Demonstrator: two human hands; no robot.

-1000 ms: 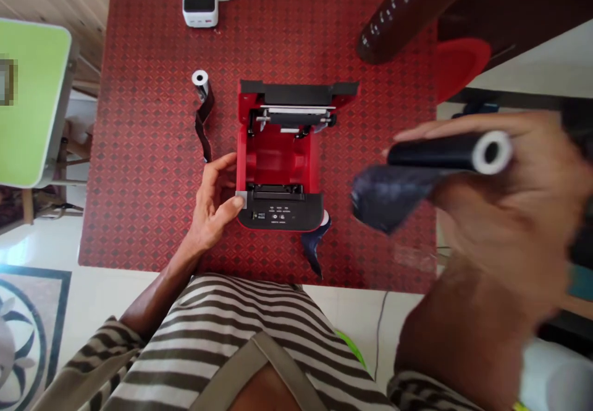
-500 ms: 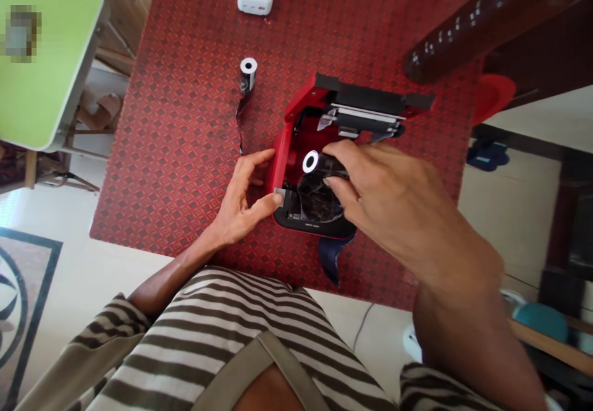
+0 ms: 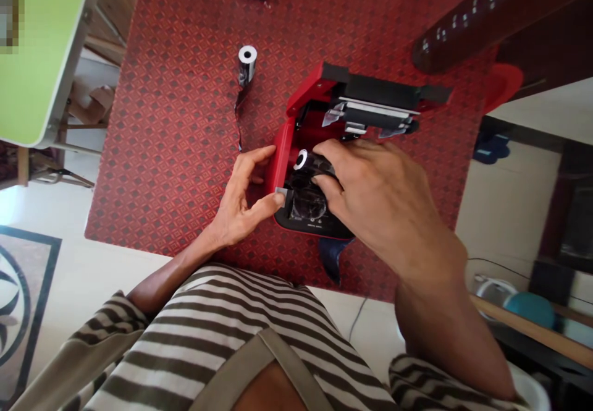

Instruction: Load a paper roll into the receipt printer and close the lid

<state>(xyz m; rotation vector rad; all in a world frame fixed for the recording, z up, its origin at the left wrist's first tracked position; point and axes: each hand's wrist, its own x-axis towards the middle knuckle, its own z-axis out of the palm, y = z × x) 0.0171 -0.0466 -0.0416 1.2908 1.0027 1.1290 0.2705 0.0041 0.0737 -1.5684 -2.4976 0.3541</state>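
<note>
While our left hand (image 3: pixel 243 204) steadies the red-and-black case (image 3: pixel 281 151), we have the black roll (image 3: pixel 319 165) over its open hollow, white-ringed end pointing left; the step in hand, as we judge it, is fitting that roll into the case. Our right hand (image 3: pixel 382 207) comes in from the right, its grip clamped on the roll between thumb and fingers, hiding the right end. The left grip is spread, fingers against the left wall and thumb on the grey corner piece (image 3: pixel 280 196) at the near left. Loose dark film (image 3: pixel 309 206) from the roll lies over the near panel (image 3: pixel 319 228), and the lid (image 3: pixel 382 96) stands raised at the far side. Whether the roll touches the floor of the hollow we cannot tell. The next move, we think, calls for settling the roll level, keeping the loose film toward us and out from under it, and holding the case firm on the counter (image 3: pixel 176 120). A second roll (image 3: pixel 247 65) lies apart, far left, its own tail trailing near.
</note>
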